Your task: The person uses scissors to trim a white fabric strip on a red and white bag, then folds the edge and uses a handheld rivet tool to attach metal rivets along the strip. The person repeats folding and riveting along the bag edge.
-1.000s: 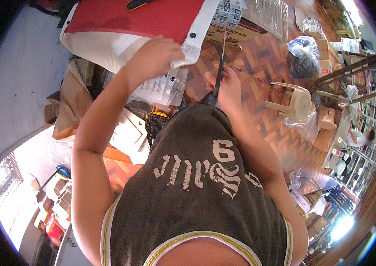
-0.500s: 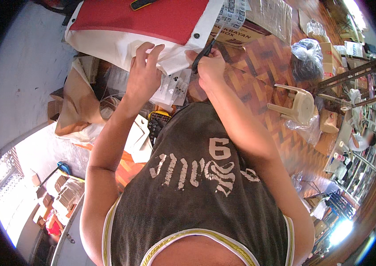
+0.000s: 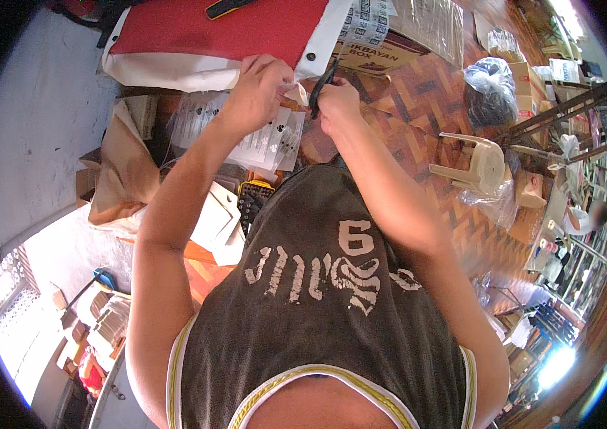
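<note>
A red panel [image 3: 217, 36] with a white fabric border [image 3: 167, 77] lies in front of me, a black round fastener at its right corner. My left hand [image 3: 257, 91] is closed on the near edge of the white fabric, its fingers bunched at a loose flap. Just right of that flap, my right hand [image 3: 339, 104] grips black scissors [image 3: 322, 87], held upright beside the panel's corner. The fingers partly hide the scissors' handles. On the red surface rests a black and yellow cutter [image 3: 226, 7].
Clear plastic sheets [image 3: 267, 139] lie below the panel near brown paper [image 3: 128, 161]. A cardboard box [image 3: 371, 57] stands to the right. Farther right are a beige plastic stool [image 3: 486, 168] and a bagged dark bundle [image 3: 491, 96]. People appear at both far edges.
My left hand has moved up and right and closed on the white flap, where its fingers were apart before. The flap has been gathered upward. My right hand has hardly moved.
</note>
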Action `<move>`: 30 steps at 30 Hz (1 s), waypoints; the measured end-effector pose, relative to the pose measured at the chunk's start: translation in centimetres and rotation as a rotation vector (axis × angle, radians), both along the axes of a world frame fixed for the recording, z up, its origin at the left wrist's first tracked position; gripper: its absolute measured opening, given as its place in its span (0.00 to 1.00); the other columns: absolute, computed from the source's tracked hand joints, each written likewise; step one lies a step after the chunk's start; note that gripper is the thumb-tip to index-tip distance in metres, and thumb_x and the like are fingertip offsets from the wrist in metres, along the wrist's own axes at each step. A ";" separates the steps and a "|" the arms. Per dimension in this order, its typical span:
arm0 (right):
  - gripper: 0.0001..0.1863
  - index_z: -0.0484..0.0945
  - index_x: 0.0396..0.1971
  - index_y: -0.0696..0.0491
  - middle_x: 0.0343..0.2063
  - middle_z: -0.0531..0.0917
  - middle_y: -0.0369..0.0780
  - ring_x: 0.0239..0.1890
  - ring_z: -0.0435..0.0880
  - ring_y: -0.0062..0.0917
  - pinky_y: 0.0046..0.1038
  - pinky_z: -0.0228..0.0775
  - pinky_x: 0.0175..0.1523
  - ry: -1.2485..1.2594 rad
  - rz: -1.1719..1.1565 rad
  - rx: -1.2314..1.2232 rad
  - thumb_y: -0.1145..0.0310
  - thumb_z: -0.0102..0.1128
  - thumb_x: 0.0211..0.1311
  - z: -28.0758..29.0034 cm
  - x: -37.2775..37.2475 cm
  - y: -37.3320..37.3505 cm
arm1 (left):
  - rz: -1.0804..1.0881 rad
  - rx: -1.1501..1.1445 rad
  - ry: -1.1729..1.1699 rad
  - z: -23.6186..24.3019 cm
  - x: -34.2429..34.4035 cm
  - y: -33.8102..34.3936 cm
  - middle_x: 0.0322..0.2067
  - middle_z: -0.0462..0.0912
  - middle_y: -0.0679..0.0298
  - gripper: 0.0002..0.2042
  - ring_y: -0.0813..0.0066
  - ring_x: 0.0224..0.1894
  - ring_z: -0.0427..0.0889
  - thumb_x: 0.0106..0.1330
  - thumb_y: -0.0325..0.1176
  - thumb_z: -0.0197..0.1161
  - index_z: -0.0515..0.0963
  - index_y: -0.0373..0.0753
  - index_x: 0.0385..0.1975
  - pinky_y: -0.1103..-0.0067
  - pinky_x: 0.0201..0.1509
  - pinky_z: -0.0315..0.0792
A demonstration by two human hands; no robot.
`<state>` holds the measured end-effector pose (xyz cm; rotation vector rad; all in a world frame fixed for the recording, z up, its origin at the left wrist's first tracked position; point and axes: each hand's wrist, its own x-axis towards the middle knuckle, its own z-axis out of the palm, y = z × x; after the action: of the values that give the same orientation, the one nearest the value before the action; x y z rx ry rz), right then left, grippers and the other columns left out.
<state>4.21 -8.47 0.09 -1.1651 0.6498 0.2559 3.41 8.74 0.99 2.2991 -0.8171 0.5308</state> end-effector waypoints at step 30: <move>0.28 0.71 0.54 0.60 0.28 0.80 0.36 0.27 0.79 0.18 0.22 0.72 0.34 -0.016 0.465 -0.175 0.61 0.73 0.61 -0.1 -9.5 -9.5 | -0.247 0.561 -0.158 1.4 1.1 0.3 0.46 0.80 0.65 0.12 0.65 0.45 0.77 0.53 0.30 0.60 0.79 0.38 0.38 0.70 0.51 0.69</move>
<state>-5.29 -18.00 -0.01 -1.4794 0.3843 0.5912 4.48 9.05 2.44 2.6148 -1.4558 0.4095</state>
